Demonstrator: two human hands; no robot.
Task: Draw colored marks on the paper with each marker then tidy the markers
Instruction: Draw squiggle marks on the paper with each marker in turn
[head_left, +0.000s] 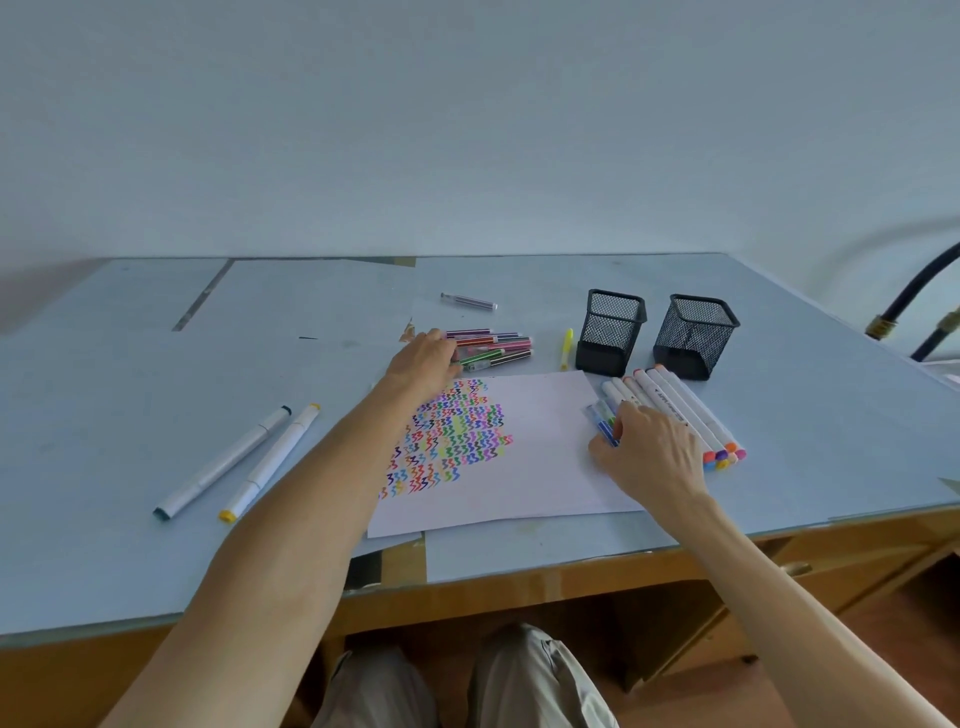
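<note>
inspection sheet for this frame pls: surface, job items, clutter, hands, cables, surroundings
Surface: pale blue desk top with a wooden front edge.
Job's things: paper carrying rows of coloured zigzag marks; thin markers bunched beyond the paper; white thick markers in a row to the right of it; two white markers lying apart on the left; two black mesh holders, both upright, no markers seen in them.
Clutter: yellow highlighter beside the holders; lone purple marker further back.
Hands: left hand on the thin markers; right hand grips blue thin markers.
Cables: dark hose at far right.
Surroundings: plain wall; person's knees below the desk.
</note>
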